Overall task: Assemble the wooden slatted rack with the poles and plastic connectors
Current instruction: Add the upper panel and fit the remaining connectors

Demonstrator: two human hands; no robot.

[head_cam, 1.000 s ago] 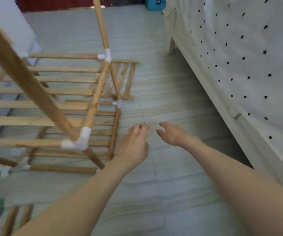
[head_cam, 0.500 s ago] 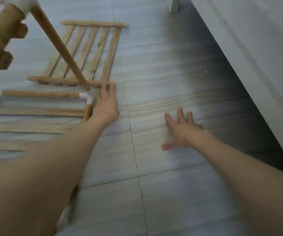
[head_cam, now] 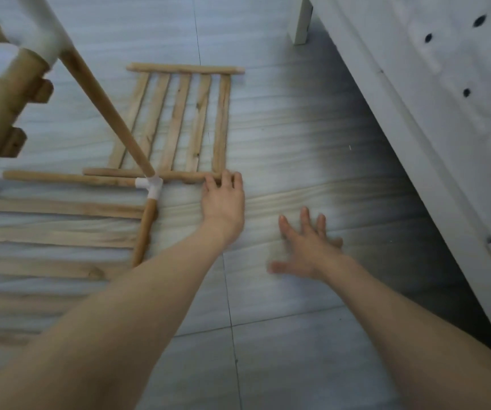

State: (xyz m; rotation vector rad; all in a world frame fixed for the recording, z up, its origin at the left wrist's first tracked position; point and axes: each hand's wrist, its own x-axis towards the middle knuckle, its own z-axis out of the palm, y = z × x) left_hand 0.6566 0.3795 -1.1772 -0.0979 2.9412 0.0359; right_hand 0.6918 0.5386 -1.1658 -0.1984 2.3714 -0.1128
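Loose panel [head_cam: 179,119] flat on floor [head_cam: 297,143], 12 o'clock of left hand [head_cam: 223,199], fingers on its near rail's end (grip unclear). Right hand [head_cam: 306,247] spread, empty. Advice: grasp rail fully, lift level, avoid pole [head_cam: 105,113].

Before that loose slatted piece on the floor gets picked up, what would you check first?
1. Left hand at slatted panel: ok, fingertips on its near rail's end.
2. Firm grip: cannot tell, fingers blurred.
3. Right hand free to help: ok, spread open above the floor.
4. Panel lying flat: ok.
5. Panel clear of rack: not ok, slanted pole and white connector cross its near rail.
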